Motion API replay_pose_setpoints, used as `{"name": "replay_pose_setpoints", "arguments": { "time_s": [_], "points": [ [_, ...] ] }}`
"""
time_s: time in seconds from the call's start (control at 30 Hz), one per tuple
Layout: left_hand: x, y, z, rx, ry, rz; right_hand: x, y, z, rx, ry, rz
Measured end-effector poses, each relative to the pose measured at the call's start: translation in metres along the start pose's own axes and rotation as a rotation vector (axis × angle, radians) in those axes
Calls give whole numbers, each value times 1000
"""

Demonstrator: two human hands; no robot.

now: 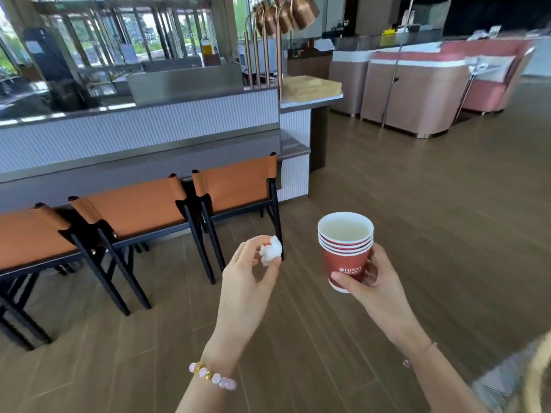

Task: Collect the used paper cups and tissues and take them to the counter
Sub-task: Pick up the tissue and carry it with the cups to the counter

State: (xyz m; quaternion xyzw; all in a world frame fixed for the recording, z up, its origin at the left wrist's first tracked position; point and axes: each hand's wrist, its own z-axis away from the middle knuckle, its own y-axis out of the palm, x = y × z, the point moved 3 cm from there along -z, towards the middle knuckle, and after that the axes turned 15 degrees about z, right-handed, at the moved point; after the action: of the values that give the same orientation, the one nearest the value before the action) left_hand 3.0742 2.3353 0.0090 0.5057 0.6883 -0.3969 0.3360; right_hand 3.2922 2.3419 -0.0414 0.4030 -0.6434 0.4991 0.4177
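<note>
Now the cups (346, 251), a nested red stack held upright, sit in the right hand (376, 283), whose fingers and thumb wrap the lowest cup; the top one looks to hold a little pale liquid, though that is hard to tell. At nine o'clock from the stack, near it but apart, a crumpled white tissue (271, 250) is pinched between thumb and fingertips of the left hand (250, 283). Both are carried in the air over the wood floor (402, 204). Collecting seems done and the carry is the step in hand. The counter (149, 162) runs from nine to eleven o'clock of the hands, well apart, with orange chairs (235, 186) tucked along its near side. The next move likely calls for closing in on it while keeping the stack level, then reaching over the chair backs, or rounding its end at twelve o'clock, to set both down.
</note>
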Motion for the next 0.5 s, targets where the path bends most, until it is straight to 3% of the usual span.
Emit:
{"name": "replay_pose_setpoints", "arguments": {
  "time_s": [0.5],
  "points": [
    [91, 137, -226, 124, 9, 90, -43, -45, -229, -176, 41, 67]
  ]
}}
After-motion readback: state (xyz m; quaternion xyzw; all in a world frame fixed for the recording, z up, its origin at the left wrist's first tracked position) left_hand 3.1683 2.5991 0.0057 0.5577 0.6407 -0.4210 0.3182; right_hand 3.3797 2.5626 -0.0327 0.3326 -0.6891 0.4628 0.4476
